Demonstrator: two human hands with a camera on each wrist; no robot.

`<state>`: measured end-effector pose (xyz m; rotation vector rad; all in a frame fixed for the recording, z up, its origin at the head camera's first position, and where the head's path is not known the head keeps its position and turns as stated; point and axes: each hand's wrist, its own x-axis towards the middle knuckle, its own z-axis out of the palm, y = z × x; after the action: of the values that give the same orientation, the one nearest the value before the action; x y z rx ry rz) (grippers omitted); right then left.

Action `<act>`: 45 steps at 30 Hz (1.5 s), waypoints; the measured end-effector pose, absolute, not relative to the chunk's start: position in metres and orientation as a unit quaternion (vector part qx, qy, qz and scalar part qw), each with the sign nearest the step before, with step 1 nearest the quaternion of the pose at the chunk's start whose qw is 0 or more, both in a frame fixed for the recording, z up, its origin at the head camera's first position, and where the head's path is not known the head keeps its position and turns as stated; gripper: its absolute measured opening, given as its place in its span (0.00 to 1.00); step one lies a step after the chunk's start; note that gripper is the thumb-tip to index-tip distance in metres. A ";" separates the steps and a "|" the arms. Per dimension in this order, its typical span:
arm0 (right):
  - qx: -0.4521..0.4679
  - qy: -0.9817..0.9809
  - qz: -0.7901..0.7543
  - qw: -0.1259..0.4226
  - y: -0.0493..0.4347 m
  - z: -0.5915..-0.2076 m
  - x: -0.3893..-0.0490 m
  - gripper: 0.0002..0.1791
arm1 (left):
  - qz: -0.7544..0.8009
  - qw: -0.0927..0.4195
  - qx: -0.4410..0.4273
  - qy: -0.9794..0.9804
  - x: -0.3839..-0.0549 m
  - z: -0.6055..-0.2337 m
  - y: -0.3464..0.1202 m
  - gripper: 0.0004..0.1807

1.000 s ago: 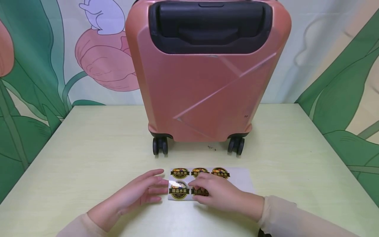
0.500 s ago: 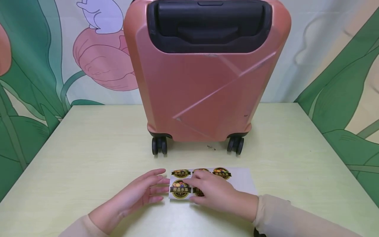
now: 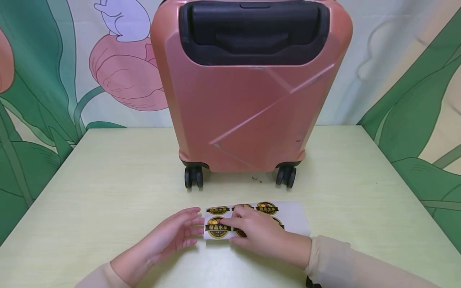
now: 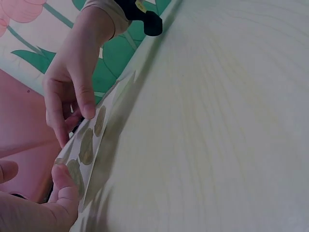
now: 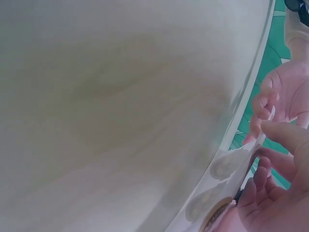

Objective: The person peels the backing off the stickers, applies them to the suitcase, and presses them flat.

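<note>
A white sticker sheet (image 3: pixel 289 218) with round black-and-gold stickers is raised at its near side above the table. My right hand (image 3: pixel 261 236) grips the sheet from the right, its thumb at the lower edge and its forefinger over the front-left sticker (image 3: pixel 217 227). In the right wrist view my right hand (image 5: pixel 277 186) has thumb and forefinger at the sheet's end. Fingers loosely spread, my left hand (image 3: pixel 174 232) has its fingertips at the sheet's left edge. The left wrist view shows my left hand (image 4: pixel 41 208) with a digit against the sheet (image 4: pixel 91 159); the contact is partly hidden.
A pink suitcase (image 3: pixel 248 116) with black wheels (image 3: pixel 193 177) stands on the pale table (image 3: pixel 108 172) behind the sheet. A printed backdrop (image 3: pixel 414 108) with leaves and flowers hangs behind the table. Small dark marks (image 3: pixel 256 179) lie below the suitcase.
The sheet's near edge has risen slightly and bends more. My right hand's forefinger has shifted left onto the front-left sticker. My left hand stays almost in place.
</note>
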<state>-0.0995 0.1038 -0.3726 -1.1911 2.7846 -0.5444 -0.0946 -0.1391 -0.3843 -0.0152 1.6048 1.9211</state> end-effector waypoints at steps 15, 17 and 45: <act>-0.374 0.906 -0.193 0.042 0.105 -0.370 -0.100 0.23 | 0.736 0.352 0.020 0.578 -0.087 -0.392 -0.131 0.21; -0.373 0.905 -0.197 0.047 0.105 -0.369 -0.100 0.24 | 0.736 0.355 0.024 0.576 -0.087 -0.392 -0.130 0.18; -0.325 0.852 -0.410 -0.011 0.108 -0.362 -0.105 0.14 | 0.734 0.267 0.016 0.624 -0.090 -0.378 -0.112 0.11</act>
<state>-0.1055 0.1081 -0.3621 -1.0282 2.6962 -1.2987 -0.0897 -0.1123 -0.3784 0.0421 1.6848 1.9810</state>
